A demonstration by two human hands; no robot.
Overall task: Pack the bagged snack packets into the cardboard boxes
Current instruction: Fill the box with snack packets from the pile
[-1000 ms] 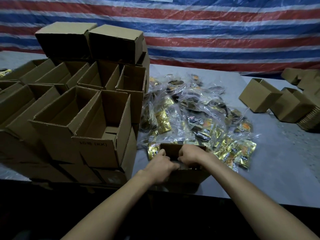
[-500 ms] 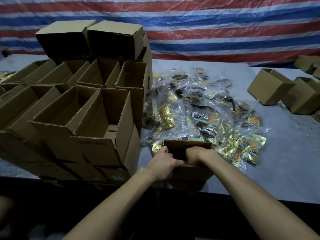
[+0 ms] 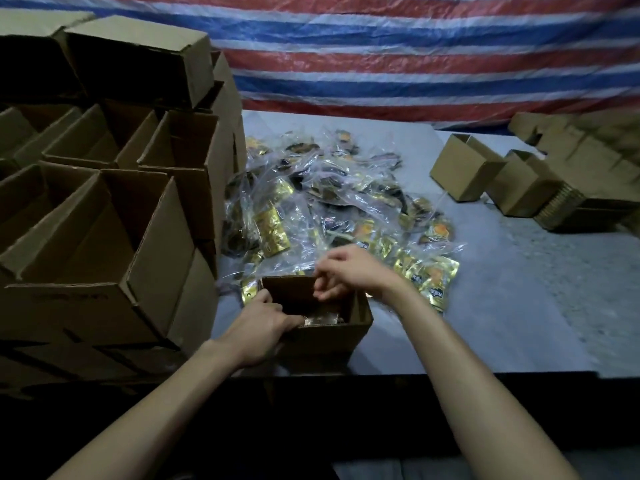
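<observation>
- Brown cardboard, the open box (image 3: 332, 341) sits at the near edge of the grey table (image 3: 502, 323), directly in front of you.
- Your left hand (image 3: 256, 327) grips the box's near-left corner. The thumb lies along the left rim and the fingers (image 3: 294, 321) curl over the near wall into the box.
- Inside the box a shiny bagged packet (image 3: 322, 318) lies low against the near wall, and your left fingertips touch its left edge.
- Your right hand (image 3: 353, 271) hovers over the box's far rim, apart from the packet inside. Its fingers (image 3: 327, 292) are loosely curled and point down into the box. The hand is blurred, and nothing shows between them.
- Just behind the box lies the pile of bagged packets (image 3: 332, 209), gold and dark packs in clear plastic, its near edge touching the box's far wall.
- Left of the box stands a stack of empty cartons (image 3: 104, 230), tops open.
- Well to the right of the box and further back sit two small cartons (image 3: 464, 178).
</observation>
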